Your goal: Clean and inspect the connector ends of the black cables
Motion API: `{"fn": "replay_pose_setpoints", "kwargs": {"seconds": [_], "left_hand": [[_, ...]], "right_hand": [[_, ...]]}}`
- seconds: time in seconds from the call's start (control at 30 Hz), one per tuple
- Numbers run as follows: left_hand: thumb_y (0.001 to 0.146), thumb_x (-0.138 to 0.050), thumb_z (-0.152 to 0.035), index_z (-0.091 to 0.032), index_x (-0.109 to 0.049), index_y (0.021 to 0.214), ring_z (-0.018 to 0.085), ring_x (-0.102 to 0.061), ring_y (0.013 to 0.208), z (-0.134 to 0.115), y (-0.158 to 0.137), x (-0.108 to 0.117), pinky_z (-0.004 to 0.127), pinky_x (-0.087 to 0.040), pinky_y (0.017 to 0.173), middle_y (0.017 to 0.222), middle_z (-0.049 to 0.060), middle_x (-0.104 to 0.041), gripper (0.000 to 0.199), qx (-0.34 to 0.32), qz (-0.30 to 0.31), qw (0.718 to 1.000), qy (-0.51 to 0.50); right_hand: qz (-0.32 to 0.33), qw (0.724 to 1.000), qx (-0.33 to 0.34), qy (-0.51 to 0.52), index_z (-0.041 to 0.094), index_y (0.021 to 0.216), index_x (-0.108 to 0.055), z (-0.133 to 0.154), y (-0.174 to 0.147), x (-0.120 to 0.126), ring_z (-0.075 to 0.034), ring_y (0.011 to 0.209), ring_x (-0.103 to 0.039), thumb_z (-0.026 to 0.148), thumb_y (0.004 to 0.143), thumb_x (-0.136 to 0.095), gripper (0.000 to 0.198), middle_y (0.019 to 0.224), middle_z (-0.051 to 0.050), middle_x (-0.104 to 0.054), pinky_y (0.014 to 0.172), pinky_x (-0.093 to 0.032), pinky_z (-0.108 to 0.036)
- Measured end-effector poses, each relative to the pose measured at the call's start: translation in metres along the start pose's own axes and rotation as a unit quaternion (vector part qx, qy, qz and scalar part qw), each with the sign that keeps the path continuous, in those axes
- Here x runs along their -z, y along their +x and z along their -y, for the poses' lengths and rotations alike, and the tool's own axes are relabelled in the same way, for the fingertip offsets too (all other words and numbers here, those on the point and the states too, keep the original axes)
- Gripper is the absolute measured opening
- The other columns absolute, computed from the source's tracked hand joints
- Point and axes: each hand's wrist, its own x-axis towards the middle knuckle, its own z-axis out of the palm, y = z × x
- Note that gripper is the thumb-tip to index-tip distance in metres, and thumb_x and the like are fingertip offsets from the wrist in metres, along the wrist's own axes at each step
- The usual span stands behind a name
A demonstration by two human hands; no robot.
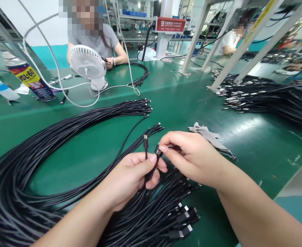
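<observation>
In the head view, several black USB cables (pixel 146 142) pass through my left hand (pixel 135 175), which is closed round them just below their plugs. One plug points upright above the thumb. The thumb and forefinger of my right hand (pixel 189 151) pinch another cable's plug (pixel 158 150) beside it; its far fingers are partly hidden. Beneath both hands lies a thick bundle of black cables (pixel 151 216), its plug ends fanned toward the right. The bundle curves round on the left, and more cable ends (pixel 140 106) lie farther back on the green table (pixel 176 96).
A grey cloth (pixel 207 135) lies beyond my right hand. A white fan (pixel 87 63) and a spray can (pixel 28 79) stand at the back left. Another cable pile (pixel 266 99) lies at right near white posts (pixel 228 48). A co-worker (pixel 109 41) sits opposite.
</observation>
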Motion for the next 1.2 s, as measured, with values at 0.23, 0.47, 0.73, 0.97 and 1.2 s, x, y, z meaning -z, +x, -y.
{"fn": "replay_pose_setpoints", "kwargs": {"seconds": [0.23, 0.47, 0.73, 0.97, 1.2], "left_hand": [[0.087, -0.057, -0.037, -0.012, -0.064, 0.079, 0.009, -0.039, 0.050, -0.001, -0.001, 0.000, 0.024, -0.026, 0.052, 0.055, -0.001, -0.049, 0.027, -0.003, -0.004, 1.000, -0.002], [0.086, -0.059, -0.040, -0.012, -0.063, 0.077, 0.009, -0.038, 0.050, -0.003, -0.002, -0.001, 0.024, -0.026, 0.051, 0.054, -0.002, -0.049, 0.029, -0.005, -0.004, 1.000, 0.001], [0.085, -0.060, -0.040, -0.012, -0.067, 0.080, 0.008, -0.036, 0.050, -0.002, -0.003, 0.001, 0.024, -0.026, 0.051, 0.054, -0.003, -0.048, 0.029, -0.008, 0.003, 1.000, -0.004], [0.084, -0.061, -0.039, -0.013, -0.067, 0.077, 0.008, -0.037, 0.048, -0.001, -0.002, 0.001, 0.024, -0.026, 0.050, 0.053, -0.002, -0.050, 0.028, -0.016, 0.005, 1.000, 0.017], [0.084, -0.060, -0.040, -0.011, -0.070, 0.082, 0.008, -0.038, 0.047, -0.001, -0.001, 0.002, 0.025, -0.026, 0.050, 0.052, -0.001, -0.052, 0.031, -0.014, -0.002, 1.000, 0.006]], "right_hand": [[-0.047, 0.998, -0.015, -0.030, 0.018, 0.070, -0.053, 0.003, 0.004, 0.002, -0.008, 0.051, -0.043, 0.016, 0.091, -0.052, 0.020, 0.056, 0.005, -0.051, 0.050, -0.033, -0.021], [-0.085, 0.996, -0.029, 0.007, 0.019, 0.075, -0.058, 0.006, 0.003, 0.002, -0.008, 0.053, -0.049, 0.014, 0.084, -0.059, 0.011, 0.066, 0.003, -0.060, 0.048, -0.037, -0.021], [-0.110, 0.992, -0.068, 0.016, 0.018, 0.052, -0.049, 0.007, 0.004, 0.006, -0.007, 0.044, -0.034, 0.026, 0.083, -0.065, 0.037, 0.045, 0.007, -0.041, 0.044, -0.030, -0.021], [0.018, 0.988, -0.059, 0.143, 0.017, 0.075, -0.056, 0.007, 0.003, -0.006, -0.008, 0.056, -0.054, 0.019, 0.090, -0.055, 0.014, 0.061, 0.003, -0.061, 0.054, -0.041, -0.019], [-0.038, 0.999, 0.004, 0.003, 0.019, 0.063, -0.049, 0.007, 0.006, -0.008, -0.010, 0.056, -0.053, 0.015, 0.091, -0.048, 0.029, 0.059, 0.002, -0.060, 0.056, -0.039, -0.021]]}}
